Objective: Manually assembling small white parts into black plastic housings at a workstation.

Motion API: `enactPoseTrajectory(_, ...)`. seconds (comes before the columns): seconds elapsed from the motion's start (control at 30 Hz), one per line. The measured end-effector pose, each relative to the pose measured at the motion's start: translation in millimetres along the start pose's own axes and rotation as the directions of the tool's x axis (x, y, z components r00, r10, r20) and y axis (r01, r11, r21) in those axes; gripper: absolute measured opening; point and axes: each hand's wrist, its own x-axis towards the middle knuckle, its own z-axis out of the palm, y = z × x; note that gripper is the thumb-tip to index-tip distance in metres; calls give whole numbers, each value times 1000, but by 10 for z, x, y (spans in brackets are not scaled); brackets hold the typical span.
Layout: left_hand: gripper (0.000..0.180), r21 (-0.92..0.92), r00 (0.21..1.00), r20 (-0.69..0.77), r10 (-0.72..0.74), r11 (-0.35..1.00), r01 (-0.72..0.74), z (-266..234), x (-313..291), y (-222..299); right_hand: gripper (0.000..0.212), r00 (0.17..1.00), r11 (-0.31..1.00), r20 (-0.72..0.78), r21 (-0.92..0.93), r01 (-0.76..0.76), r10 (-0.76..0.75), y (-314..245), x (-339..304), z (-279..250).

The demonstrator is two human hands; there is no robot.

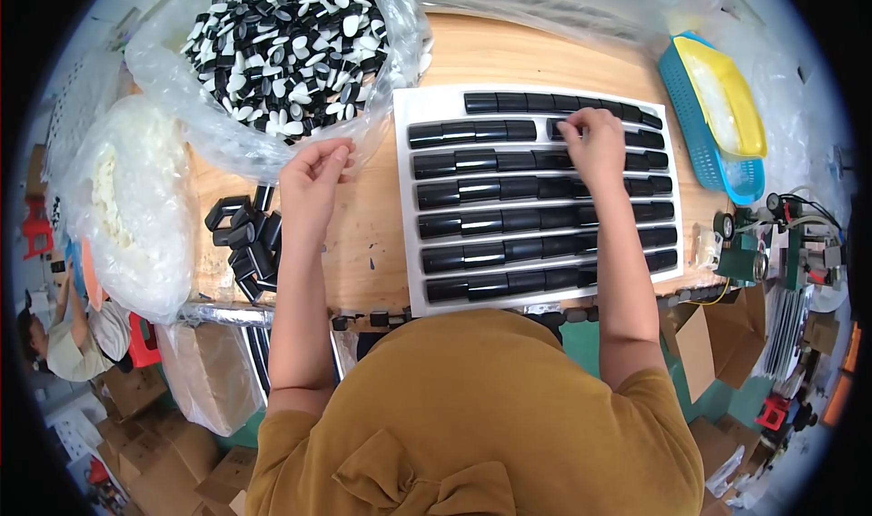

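Note:
My right hand (pixel 595 143) is over the upper rows of a white tray (pixel 405 271). Its thumb and fingers pinch a short glossy black plastic piece (pixel 553 129) at a gap in the second row from the far side. Rows of similar black pieces (pixel 481 191) lie end to end across the tray, partly hidden by my right forearm. My left hand (pixel 313 178) hovers left of the tray, near the bag's edge, with fingers curled and thumb drawn in; whatever is inside is hidden. Below and left of it lies a loose pile of black pieces (pixel 243 234) on the wooden table (pixel 354 243).
A clear plastic bag (pixel 213 134) full of small black and white parts (pixel 291 53) stands far left. Nearer lies another bag (pixel 136 207) of whitish parts. At right are a blue basket (pixel 692 121), a yellow basket (pixel 727 98) and a small machine (pixel 772 253). Another person (pixel 77 343) sits far left.

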Motion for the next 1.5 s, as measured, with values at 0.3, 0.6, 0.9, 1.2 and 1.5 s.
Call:
enactPoseTrajectory(0.3, 16, 544, 900, -164, 405, 798, -260, -171, 625, -310, 32, 1000, 984, -27, -180, 3, -8, -516, -189, 355)
enactPoseTrajectory(0.6, 25, 790, 760, 38, 649, 446, -421, 114, 942, -234, 38, 952, 842, 43, 455, -290, 304, -701, -176, 180)
enactPoseTrajectory(0.9, 24, -304, 952, 303, 42, 951, 55, 337, -125, 419, 24, 878, 150, 476, 865, -479, 58, -1207, -279, -473)
enactPoseTrajectory(1.2, 24, -301, 907, 421, -8, 942, 148, 429, -332, 446, 24, 842, 177, 533, 840, -513, -89, -1305, -357, -609)
enactPoseTrajectory(1.5, 22, -285, 876, 483, -8, 944, 166, 441, -358, 478, 23, 866, 205, 492, 860, -467, -94, -1384, -407, -723)
